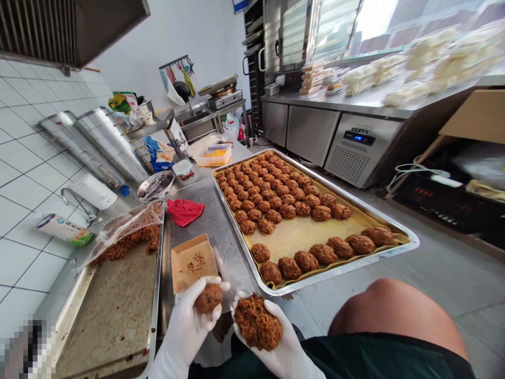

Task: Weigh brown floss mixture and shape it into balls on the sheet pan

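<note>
White gloves cover both of my hands. My left hand has its fingers curled round a small, smooth brown meatball. Beside it, my right hand cups a larger, rough lump of brown minced mixture. Just past my left hand sits an open cardboard box with brown crumbs inside. To the right, a large metal tray lined with yellowish paper carries many rows of shaped meatballs. At the left, more loose mixture lies under plastic film at the far end of a deep metal pan.
A red cloth lies on the steel table past the box. Farther back stand a plastic tub with orange contents and a bowl. A steel counter holding wrapped packs runs along the back right. My bare knee is at the lower right.
</note>
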Demonstrator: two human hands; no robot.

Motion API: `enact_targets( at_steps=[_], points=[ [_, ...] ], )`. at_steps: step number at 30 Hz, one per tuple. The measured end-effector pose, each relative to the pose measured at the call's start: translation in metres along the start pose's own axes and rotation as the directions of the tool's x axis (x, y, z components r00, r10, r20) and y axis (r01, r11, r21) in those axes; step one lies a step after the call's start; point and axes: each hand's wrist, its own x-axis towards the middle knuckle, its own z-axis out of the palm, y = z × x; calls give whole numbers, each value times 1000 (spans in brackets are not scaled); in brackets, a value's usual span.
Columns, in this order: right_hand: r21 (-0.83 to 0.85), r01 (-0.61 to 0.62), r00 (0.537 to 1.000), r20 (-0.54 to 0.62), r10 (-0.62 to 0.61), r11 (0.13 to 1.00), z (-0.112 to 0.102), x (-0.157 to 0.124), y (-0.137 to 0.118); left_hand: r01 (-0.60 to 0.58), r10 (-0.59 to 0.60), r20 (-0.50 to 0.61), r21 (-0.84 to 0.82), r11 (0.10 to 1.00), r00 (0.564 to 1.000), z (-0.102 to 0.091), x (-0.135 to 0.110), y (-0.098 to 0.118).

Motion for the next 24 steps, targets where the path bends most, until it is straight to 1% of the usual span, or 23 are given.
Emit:
enact_targets(
  at_steps=[2, 4, 6, 8, 10, 12, 13, 15, 17, 19, 21, 22, 24],
  points=[
    [4, -13, 1000, -6, 13, 1000, -1, 0, 0, 33, -33, -5, -78, 996, 999, -3, 3, -5],
    [3, -14, 1000, -16, 14, 1000, -2, 0, -1, 43, -46, -26, -121, 992, 999, -3, 4, -11],
    [0, -6, 1000, -20, 6, 1000, -3, 1, -1, 19, -27, -86, -98, 995, 996, 1, 2, -14],
    [-1, 6, 1000, -14, -6, 1000, -3, 1, -1, -1, -1, -129, -18, 1000, 992, 6, -2, -15],
    [-3, 16, 1000, -8, -16, 1000, -2, 1, -1, -6, 16, -129, 80, 997, 992, 9, -6, -14],
    [-7, 15, 1000, -7, -15, 1000, -1, 1, 0, -46, 63, -125, 135, 990, 990, 10, -7, -11],
    [-9, 12, 1000, -8, -12, 1000, 0, 1, 0, -77, 93, -113, 137, 988, 989, 9, -7, -10],
    [-8, 4, 1000, -11, -4, 1000, 0, 1, 0, -125, 130, -72, 75, 989, 989, 7, -3, -9],
    [0, 1, 1000, -15, -1, 1000, 1, 2, -1, -122, 121, -59, -17, 992, 991, 4, 2, -9],
    [5, -3, 1000, -21, 3, 1000, 1, 1, -1, -102, 97, -113, -41, 994, 989, 4, 8, -10],
    [6, -2, 1000, -25, 2, 1000, 3, 1, -1, -101, 99, -204, 0, 995, 974, 6, 10, -10],
    [5, 0, 1000, -26, 0, 1000, 3, 0, -1, -100, 102, -223, 22, 995, 970, 8, 10, -9],
    [3, 7, 1000, -24, -6, 1000, 5, -1, -1, -81, 86, -192, 34, 996, 978, 13, 7, -5]
  ],
)
